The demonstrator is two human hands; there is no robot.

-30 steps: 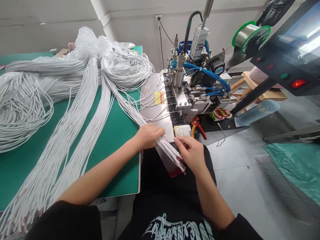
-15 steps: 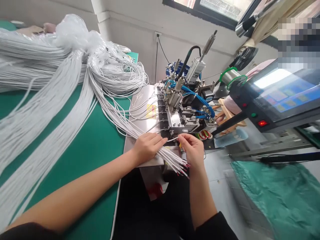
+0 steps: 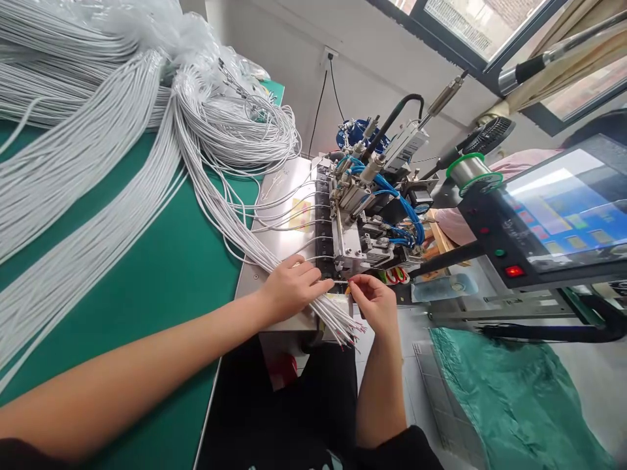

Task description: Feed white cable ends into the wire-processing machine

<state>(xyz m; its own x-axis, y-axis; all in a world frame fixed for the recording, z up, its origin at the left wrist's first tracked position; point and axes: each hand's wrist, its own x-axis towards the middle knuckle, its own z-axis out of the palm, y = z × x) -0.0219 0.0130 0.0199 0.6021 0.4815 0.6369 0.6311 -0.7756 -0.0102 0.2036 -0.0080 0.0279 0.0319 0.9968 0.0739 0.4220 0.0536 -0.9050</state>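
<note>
My left hand (image 3: 292,287) is closed over a bundle of thin white cables (image 3: 343,318), its thumb stretched toward one single white cable (image 3: 339,282). The tip of that cable is pinched between the thumb and fingers of my right hand (image 3: 376,301), in front of the black feed track (image 3: 324,225) of a machine. Reddish ends stick out of the bundle below my hands. Several other white cables cross the steel plate (image 3: 278,189) and enter the track side by side. My left palm and its grip on the bundle are partly hidden.
The machine (image 3: 365,202) has metal cylinders and blue air hoses. To its right are a solder wire spool (image 3: 467,173) and a touch screen (image 3: 571,202). Long cable bundles in plastic (image 3: 147,39) lie on the green table (image 3: 161,281). A green sheet (image 3: 504,391) covers something at the lower right.
The view has turned and shifted slightly. The single cable's end sits a little lower beside the track, held by my right hand. My left hand stays on the bundle.
</note>
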